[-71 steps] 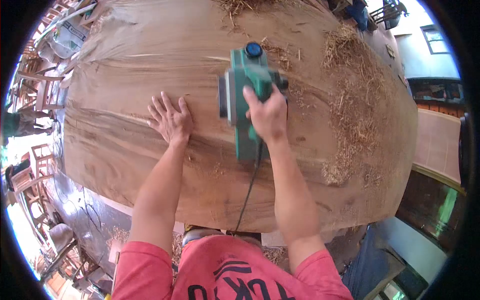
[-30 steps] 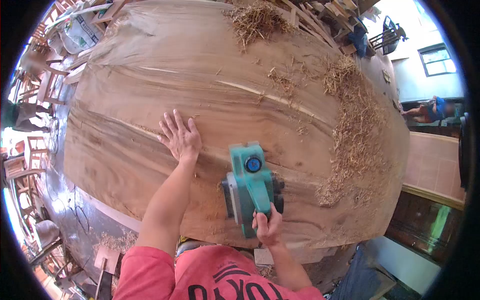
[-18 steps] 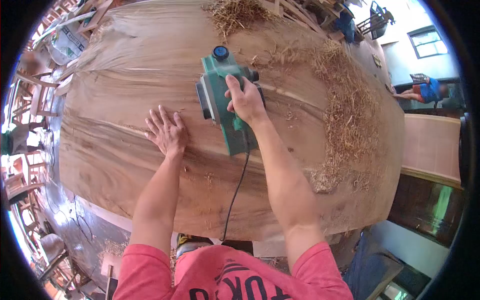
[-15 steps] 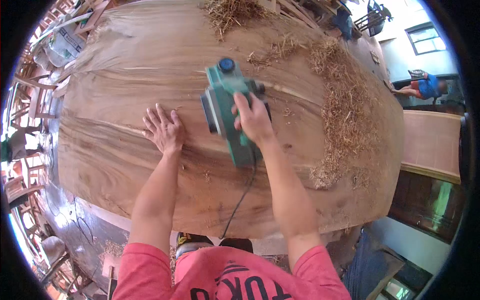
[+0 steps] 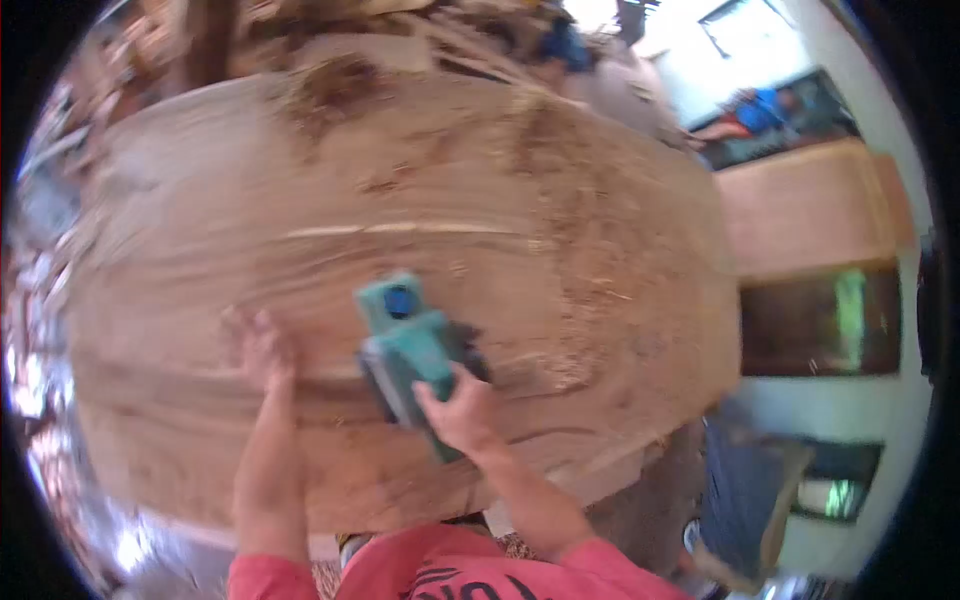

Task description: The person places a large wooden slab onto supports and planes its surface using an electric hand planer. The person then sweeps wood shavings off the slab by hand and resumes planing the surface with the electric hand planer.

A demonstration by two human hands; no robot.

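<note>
A green electric hand planer (image 5: 418, 350) with a blue front knob rests on a broad wooden slab (image 5: 180, 270). My right hand (image 5: 462, 408) is wrapped round the planer's rear handle. To the left of the tool, my left hand (image 5: 262, 352) lies on the slab with its fingers stretched out, smeared by motion. Dark and pale grain streaks run across the wood. Curly wood shavings (image 5: 590, 280) are scattered over the slab's right part, and another heap of shavings (image 5: 335, 95) sits at its far edge.
Past the right edge stands a pale wooden panel (image 5: 805, 215) above a dark glossy piece (image 5: 820, 320). A person in blue (image 5: 765, 108) is at the upper right. Dark cloth (image 5: 745, 490) hangs at the lower right. Blurred wooden furniture and timber crowd the left and back.
My view has tilted and shifted, so the slab sits differently in it. The planer and my right hand appear lower and farther left. My left hand still lies on the wood.
</note>
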